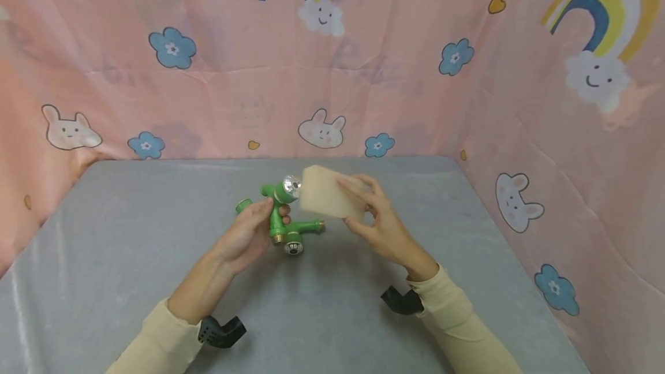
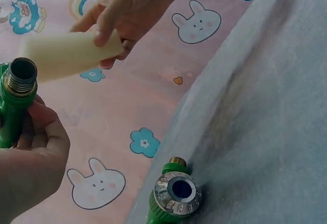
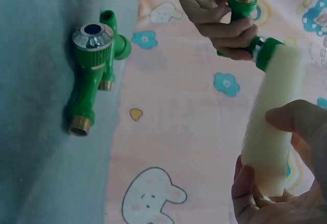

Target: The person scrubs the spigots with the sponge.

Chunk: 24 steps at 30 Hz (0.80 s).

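Note:
My left hand (image 1: pixel 249 232) grips a green tap (image 1: pixel 277 212) by its body, the fingers wrapped round it. The tap's chrome knob (image 1: pixel 291 187) faces right, and its threaded brass end (image 2: pixel 21 78) shows in the left wrist view. In my right hand (image 1: pixel 381 221) is a cream sponge block (image 1: pixel 332 192), pinched between thumb and fingers. The sponge's left end meets the knob's face or lies very close to it; exact contact cannot be told. A second green tap (image 3: pixel 92 68) with a chrome knob lies on the table below the held one.
Beyond that tap, more green tap parts (image 3: pixel 121 47) lie on the table, partly hidden. A grey cloth (image 1: pixel 332 316) covers the table. Pink printed fabric (image 1: pixel 218 91) stands behind and at both sides. Black wrist-worn pieces (image 1: pixel 222 332) stick out from both sleeves.

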Each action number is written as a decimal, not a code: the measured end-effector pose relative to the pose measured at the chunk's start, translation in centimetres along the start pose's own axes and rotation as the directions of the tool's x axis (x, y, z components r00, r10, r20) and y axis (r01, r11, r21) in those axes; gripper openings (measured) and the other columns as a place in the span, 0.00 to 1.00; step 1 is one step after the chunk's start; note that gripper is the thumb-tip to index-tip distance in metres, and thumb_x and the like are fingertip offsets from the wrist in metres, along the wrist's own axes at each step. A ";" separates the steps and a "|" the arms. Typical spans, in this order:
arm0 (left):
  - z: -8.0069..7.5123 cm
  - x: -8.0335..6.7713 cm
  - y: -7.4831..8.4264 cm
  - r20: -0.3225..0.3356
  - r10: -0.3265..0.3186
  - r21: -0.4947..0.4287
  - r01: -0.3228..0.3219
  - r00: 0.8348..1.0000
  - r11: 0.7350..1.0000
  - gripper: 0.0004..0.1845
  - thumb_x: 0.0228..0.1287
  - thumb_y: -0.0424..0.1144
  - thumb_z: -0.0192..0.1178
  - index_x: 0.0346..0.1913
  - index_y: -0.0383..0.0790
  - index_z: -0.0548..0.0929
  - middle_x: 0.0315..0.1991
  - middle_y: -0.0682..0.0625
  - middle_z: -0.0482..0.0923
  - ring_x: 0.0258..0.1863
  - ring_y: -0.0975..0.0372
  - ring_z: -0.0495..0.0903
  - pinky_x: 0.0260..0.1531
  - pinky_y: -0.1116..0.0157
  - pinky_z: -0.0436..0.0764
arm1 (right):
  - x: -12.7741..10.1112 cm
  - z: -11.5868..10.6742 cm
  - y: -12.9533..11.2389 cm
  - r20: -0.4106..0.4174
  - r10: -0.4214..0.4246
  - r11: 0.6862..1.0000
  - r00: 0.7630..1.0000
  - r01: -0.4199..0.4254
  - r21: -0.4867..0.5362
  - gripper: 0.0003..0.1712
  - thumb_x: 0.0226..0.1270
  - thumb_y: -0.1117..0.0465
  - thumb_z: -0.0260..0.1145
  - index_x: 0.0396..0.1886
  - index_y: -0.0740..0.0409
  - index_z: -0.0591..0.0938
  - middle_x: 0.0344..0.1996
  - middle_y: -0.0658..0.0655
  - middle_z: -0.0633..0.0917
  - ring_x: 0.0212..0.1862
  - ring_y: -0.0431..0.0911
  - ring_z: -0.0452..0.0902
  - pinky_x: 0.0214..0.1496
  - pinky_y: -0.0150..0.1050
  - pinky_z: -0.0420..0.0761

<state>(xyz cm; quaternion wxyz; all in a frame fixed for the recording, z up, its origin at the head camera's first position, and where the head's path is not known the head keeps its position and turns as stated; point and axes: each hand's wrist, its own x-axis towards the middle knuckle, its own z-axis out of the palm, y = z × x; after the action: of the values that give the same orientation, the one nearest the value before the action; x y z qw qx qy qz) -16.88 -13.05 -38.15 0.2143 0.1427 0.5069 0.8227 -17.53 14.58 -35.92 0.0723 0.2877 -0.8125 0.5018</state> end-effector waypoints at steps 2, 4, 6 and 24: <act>-0.1 0.0 0.0 -0.007 0.004 -0.009 -0.004 1.000 1.000 0.16 0.82 0.50 0.43 0.45 0.49 0.81 0.39 0.60 0.78 0.41 0.69 0.76 0.43 0.74 0.76 | 0.1 -0.3 0.2 -0.013 0.019 1.000 1.000 -0.019 -0.011 0.37 0.64 0.76 0.66 0.73 0.55 0.72 0.72 0.63 0.63 0.67 0.58 0.65 0.53 0.41 0.78; -0.3 0.0 0.0 -0.007 0.013 0.004 -0.013 1.000 1.000 0.15 0.82 0.49 0.44 0.46 0.48 0.80 0.41 0.59 0.78 0.41 0.69 0.77 0.45 0.73 0.77 | 0.1 -0.7 0.3 -0.022 0.038 0.999 0.999 -0.038 -0.002 0.38 0.65 0.75 0.66 0.74 0.54 0.71 0.72 0.63 0.62 0.67 0.58 0.66 0.54 0.41 0.77; -0.4 0.1 -0.1 -0.004 0.024 0.032 -0.024 1.000 0.999 0.13 0.81 0.47 0.45 0.48 0.47 0.79 0.42 0.59 0.79 0.41 0.69 0.78 0.48 0.73 0.76 | 0.2 -1.1 0.3 -0.019 0.050 0.998 0.999 -0.050 0.027 0.38 0.66 0.73 0.66 0.75 0.53 0.69 0.73 0.63 0.62 0.66 0.57 0.66 0.56 0.38 0.77; 1.6 0.1 -0.7 -0.031 0.494 0.787 -0.283 0.869 0.548 0.14 0.58 0.24 0.70 0.45 0.33 0.78 0.46 0.40 0.87 0.46 0.57 0.87 0.61 0.45 0.79 | 0.0 -0.8 -0.6 0.149 0.043 0.960 0.988 -0.082 0.268 0.31 0.73 0.69 0.61 0.74 0.60 0.70 0.71 0.61 0.69 0.65 0.54 0.67 0.60 0.38 0.77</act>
<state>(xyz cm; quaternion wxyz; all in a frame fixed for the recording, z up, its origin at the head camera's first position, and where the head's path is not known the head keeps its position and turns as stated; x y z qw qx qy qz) -16.07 -11.48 -38.10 -0.1206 0.2241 0.7819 0.5691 -17.36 15.08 -35.11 -0.0421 0.3040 -0.7474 0.5893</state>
